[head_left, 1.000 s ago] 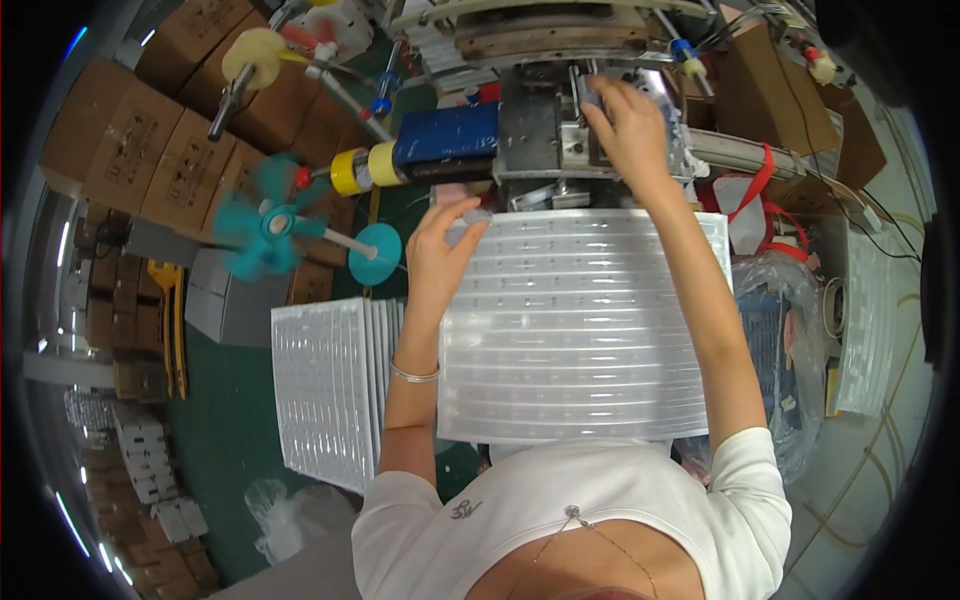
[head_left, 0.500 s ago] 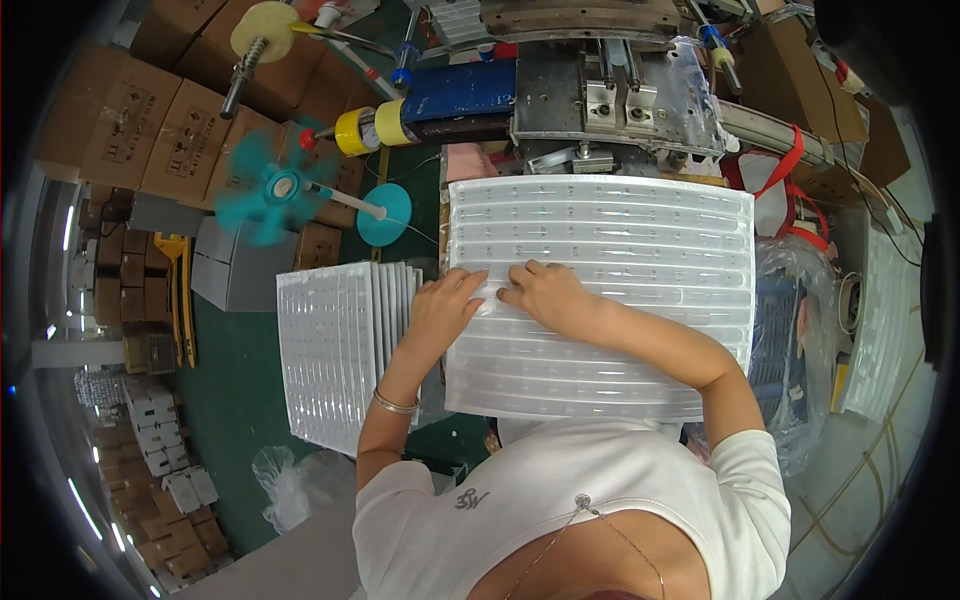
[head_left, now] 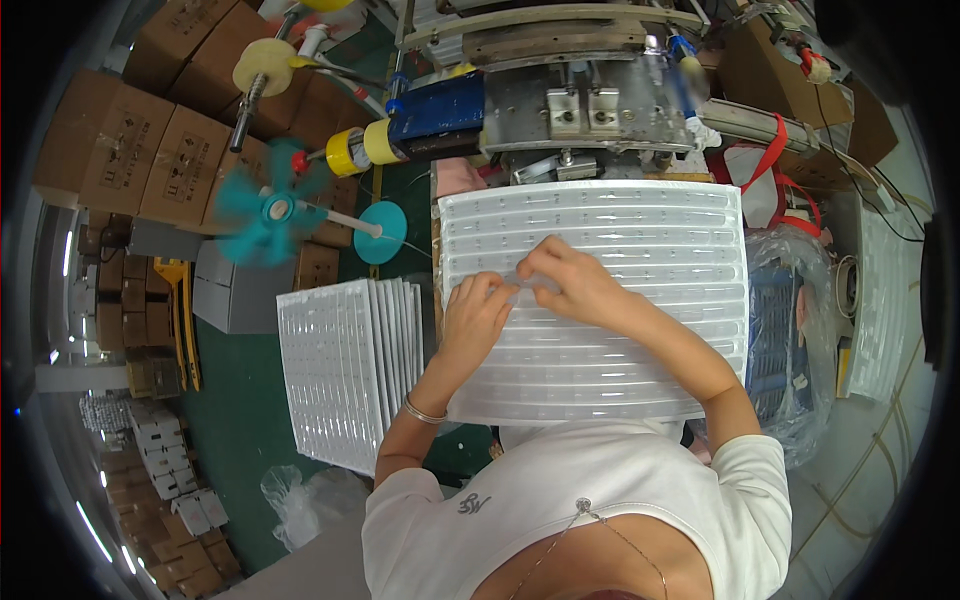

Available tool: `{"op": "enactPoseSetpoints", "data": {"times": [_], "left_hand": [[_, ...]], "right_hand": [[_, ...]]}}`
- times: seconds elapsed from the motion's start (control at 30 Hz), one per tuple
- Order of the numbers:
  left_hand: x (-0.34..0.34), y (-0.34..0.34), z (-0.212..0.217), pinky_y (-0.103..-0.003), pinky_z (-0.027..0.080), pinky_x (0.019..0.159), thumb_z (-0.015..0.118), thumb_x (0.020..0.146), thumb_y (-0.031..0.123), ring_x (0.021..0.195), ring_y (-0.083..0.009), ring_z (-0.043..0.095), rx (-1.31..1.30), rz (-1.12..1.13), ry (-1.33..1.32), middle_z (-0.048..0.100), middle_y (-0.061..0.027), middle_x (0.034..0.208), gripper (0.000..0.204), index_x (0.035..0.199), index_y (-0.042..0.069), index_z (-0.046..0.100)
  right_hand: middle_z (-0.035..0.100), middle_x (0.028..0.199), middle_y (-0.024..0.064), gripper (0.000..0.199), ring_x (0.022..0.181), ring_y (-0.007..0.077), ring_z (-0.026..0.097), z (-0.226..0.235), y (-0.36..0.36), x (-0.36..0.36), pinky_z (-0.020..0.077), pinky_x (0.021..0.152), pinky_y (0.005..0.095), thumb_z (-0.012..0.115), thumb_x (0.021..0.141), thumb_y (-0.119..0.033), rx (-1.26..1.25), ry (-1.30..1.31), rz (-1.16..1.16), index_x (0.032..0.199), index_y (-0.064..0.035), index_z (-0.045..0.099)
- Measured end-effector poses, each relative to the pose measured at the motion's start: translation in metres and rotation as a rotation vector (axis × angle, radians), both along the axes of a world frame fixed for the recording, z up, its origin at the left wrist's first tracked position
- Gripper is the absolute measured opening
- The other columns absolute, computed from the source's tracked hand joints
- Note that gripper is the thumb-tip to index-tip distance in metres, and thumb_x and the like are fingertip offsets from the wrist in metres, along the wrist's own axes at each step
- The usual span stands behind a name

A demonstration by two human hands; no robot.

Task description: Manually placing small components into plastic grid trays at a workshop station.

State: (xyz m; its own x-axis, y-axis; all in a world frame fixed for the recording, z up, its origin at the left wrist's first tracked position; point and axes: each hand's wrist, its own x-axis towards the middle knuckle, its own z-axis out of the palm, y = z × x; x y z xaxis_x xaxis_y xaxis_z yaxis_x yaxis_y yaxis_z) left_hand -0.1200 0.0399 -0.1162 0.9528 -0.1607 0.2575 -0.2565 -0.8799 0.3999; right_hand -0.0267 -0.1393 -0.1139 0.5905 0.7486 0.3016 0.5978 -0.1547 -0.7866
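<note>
A large white sheet (head_left: 640,262) with ribbed rows and glossy clear plastic over it lies in front of me. Small repeated parts sit along its rows. My left hand (head_left: 478,318) is over its left side, fingers bent and thumb drawn toward the forefinger. Close beside it, my right hand (head_left: 580,287) is curled, with thumb and forefinger pinching just above the sheet. The fingertips of both hands nearly meet. Whatever small or clear thing is between them is too hard to make out.
A stack of similar white sheets (head_left: 335,375) leans at the left. Beyond the work stands a metal machine (head_left: 525,105). A turquoise fan (head_left: 275,210) is at the far left, before brown cartons (head_left: 125,130). Clear plastic covers a blue crate (head_left: 775,330) on the right.
Both hands have shifted slightly right along the sheet, and the right hand's knuckles have risen. The whole view has also moved a little.
</note>
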Motion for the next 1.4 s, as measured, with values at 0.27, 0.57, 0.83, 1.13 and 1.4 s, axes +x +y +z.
{"op": "enactPoseSetpoints", "data": {"times": [0.27,0.57,0.83,1.13,1.4], "left_hand": [[-0.01,0.022,-0.012,-0.036,0.04,0.079,0.069,0.071,0.011,0.088,-0.0226,0.056,0.156,0.031,0.001,0.062,-0.0048,0.091,0.024,0.095,0.009,0.066],[0.091,-0.025,0.052,-0.037,0.043,0.081,0.068,0.077,0.011,0.092,-0.0259,0.056,-0.299,0.061,-0.222,0.062,-0.008,0.097,0.027,0.104,0.008,0.066],[0.222,-0.066,0.068,-0.038,0.034,0.086,0.066,0.08,0.032,0.097,-0.0249,0.051,0.185,0.182,-0.668,0.059,-0.0063,0.099,0.03,0.105,0.014,0.066],[0.141,-0.04,0.069,-0.032,0.04,0.069,0.068,0.077,0.013,0.07,-0.0192,0.054,-0.283,0.194,-0.484,0.06,-0.0043,0.078,0.025,0.102,0.009,0.065],[0.059,0.005,0.042,-0.028,0.046,0.066,0.069,0.078,0.011,0.074,-0.0181,0.057,-0.409,0.258,-0.202,0.061,-0.0099,0.085,0.027,0.103,0.003,0.063]], "right_hand": [[0.056,0.117,0.0066,0.012,0.092,0.0141,0.058,0.018,-0.071,0.042,0.0474,0.068,0.0253,0.059,0.087,-0.013,0.027,0.279,-0.372,0.096,-0.0052,0.057],[0.055,0.117,0.0058,0.027,0.102,0.0149,0.055,0.05,-0.097,0.059,0.0487,0.078,0.0239,0.061,0.085,-0.008,0.224,0.12,-0.531,0.112,-0.0058,0.059],[0.064,0.104,0.0088,0.023,0.084,0.0145,0.063,0.066,-0.065,0.102,0.0514,0.071,0.026,0.064,0.083,-0.007,0.328,-0.115,-0.704,0.105,-0.0001,0.06],[0.064,0.086,0.0078,0.016,0.078,0.0279,0.062,0.064,-0.012,0.168,0.0511,0.066,0.0373,0.064,0.078,-0.014,0.026,-0.758,-0.802,0.093,-0.0099,0.066],[0.064,0.095,0.0092,0.022,0.09,0.0299,0.06,0.056,-0.02,0.143,0.0465,0.08,0.0392,0.062,0.08,-0.014,0.298,-0.632,-0.778,0.101,-0.0081,0.064]]}}
